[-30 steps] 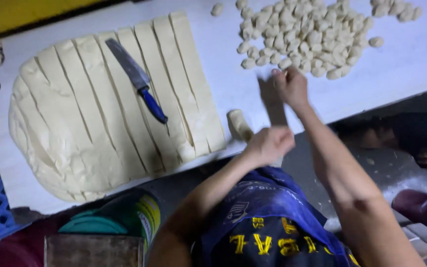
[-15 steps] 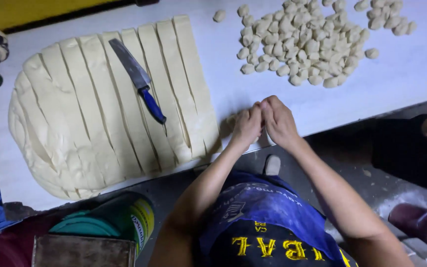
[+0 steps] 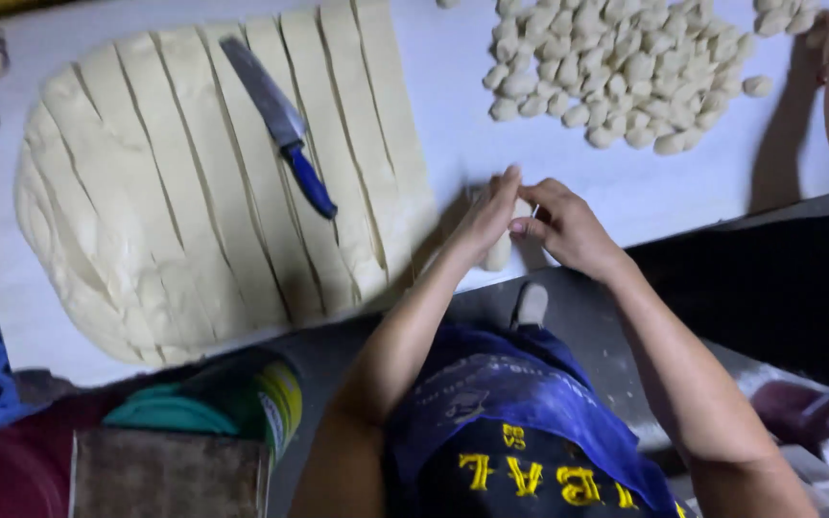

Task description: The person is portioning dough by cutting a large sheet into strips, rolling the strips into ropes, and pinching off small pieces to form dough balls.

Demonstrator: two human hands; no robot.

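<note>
Both hands meet at the table's near edge: your left hand (image 3: 487, 213) and right hand (image 3: 568, 228) are pinched together on a short dough strip (image 3: 501, 251), just beside the slab's right side. Keep fingertips close and pieces even, matching the pile of dough pieces (image 3: 616, 72) at 1 o'clock. The knife (image 3: 280, 120) lies untouched on the sliced dough slab (image 3: 194, 182) at 10 o'clock.

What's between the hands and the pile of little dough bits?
Only bare white table, seen from the head view, between the hands and the pile.
</note>
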